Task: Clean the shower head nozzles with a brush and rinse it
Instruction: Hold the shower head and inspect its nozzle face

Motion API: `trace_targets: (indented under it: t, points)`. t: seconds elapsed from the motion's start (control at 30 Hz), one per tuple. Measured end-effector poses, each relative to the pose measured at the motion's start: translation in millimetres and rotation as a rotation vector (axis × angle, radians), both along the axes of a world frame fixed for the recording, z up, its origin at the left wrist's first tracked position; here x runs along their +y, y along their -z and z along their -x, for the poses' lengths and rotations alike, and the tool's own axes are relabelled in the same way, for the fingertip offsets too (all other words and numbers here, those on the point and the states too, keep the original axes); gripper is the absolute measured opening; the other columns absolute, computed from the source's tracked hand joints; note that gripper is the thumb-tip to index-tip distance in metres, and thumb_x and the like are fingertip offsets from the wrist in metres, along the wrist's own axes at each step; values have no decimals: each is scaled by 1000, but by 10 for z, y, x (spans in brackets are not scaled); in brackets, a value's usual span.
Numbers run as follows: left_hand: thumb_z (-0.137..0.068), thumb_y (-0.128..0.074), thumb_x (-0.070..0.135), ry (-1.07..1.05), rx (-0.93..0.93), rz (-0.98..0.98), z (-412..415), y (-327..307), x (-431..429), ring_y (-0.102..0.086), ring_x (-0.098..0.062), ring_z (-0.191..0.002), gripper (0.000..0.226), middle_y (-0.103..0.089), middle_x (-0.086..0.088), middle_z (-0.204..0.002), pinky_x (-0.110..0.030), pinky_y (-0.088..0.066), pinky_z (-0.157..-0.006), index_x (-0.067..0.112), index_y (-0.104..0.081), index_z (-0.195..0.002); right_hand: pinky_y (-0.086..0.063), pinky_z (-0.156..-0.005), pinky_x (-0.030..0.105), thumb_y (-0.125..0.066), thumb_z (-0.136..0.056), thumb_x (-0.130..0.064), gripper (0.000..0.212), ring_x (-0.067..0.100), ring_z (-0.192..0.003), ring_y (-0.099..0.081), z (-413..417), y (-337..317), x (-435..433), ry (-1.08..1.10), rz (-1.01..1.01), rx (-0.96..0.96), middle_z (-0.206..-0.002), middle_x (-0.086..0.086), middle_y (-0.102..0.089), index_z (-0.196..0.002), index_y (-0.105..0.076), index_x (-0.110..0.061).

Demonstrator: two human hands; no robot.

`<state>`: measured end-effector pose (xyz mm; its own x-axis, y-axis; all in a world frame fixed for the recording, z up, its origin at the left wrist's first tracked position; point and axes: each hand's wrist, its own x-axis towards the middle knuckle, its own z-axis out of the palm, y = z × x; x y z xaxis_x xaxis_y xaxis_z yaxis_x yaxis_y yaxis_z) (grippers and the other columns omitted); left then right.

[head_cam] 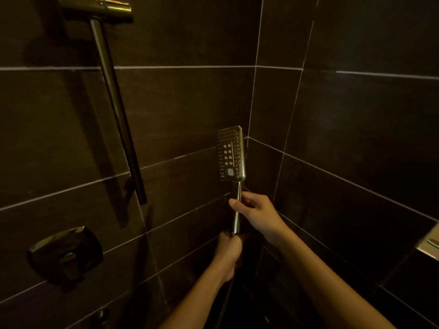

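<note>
Head view, shower head (231, 154) upright, nozzles facing left, right hand (257, 213) and left hand (229, 251) gripping it

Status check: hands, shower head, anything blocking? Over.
Right hand grips shower head mid-handle; left hand grips its base. Head upright, nozzles in view. No brush seen; nothing blocking.

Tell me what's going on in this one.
A person holds a handheld shower head upright in front of dark wall tiles, with the nozzle face toward the camera. The right hand grips the middle of its handle. The left hand grips the handle's lower end. No brush is in view and no water is visibly running, so scrubbing apparently has not started.
</note>
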<state>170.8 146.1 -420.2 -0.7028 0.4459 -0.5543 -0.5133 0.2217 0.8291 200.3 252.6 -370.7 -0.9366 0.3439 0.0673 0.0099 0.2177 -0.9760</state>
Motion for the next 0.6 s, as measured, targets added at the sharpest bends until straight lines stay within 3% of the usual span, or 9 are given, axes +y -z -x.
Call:
trace_targets:
  t: [0.13,0.23,0.3,0.4,0.47,0.53,0.6]
  points:
    - [-103,-49,25,14,46,92,30,55,-1,-44,-12,-64,29,-51,-5,-93,-23,-37,-55,19,-40,-130,-49,-102,46,-62,-98,-19,20,30,-114,-66,-22,8,43,-43,199,-13,-111,12,-71,-115,-72,-12]
    - [-102,-51,24,15,40,78,15,74,-12,-45,-12,-65,33,-53,-6,-94,-23,-38,-55,16,-41,-132,-48,-105,45,-57,-100,-18,28,27,-116,-64,-32,6,35,-100,406,-36,-113,12,-69,-123,-67,-7]
    - [-99,-60,28,-5,48,48,22,65,-17,-56,-16,-80,43,-60,-8,-107,-29,-44,-65,17,-41,-136,-51,-98,40,-65,-96,-28,28,23,-112,-66,-40,-40,-14,-28,238,-31,-111,11,-70,-115,-71,-8]
    - [-95,-67,28,-48,58,24,20,60,-7,-61,-19,-97,57,-60,-8,-120,-33,-49,-76,16,-38,-144,-49,-78,23,-76,-88,-36,16,10,-93,-67,-42,-97,-80,123,-115,-17,-95,-5,-71,-95,-73,-22]
    - [-94,-68,30,-57,50,16,10,57,-4,-62,-22,-103,64,-59,-9,-125,-35,-50,-79,17,-35,-148,-53,-81,25,-77,-88,-30,14,10,-97,-67,-50,-132,-77,145,-68,-18,-98,-7,-70,-99,-69,-32]
    - [-94,-68,31,-62,36,9,-3,41,-7,-60,-25,-111,66,-58,-11,-131,-38,-50,-86,19,-34,-149,-54,-96,37,-71,-93,-22,18,19,-110,-68,-54,-146,-40,65,86,-39,-111,4,-72,-111,-71,-24]
    - [-95,-66,30,-46,15,4,-22,16,-4,-58,-27,-115,62,-56,-13,-136,-41,-48,-91,21,-35,-148,-51,-99,37,-59,-100,-16,20,21,-117,-65,-76,-164,-7,-11,182,-69,-121,9,-71,-116,-71,-14]
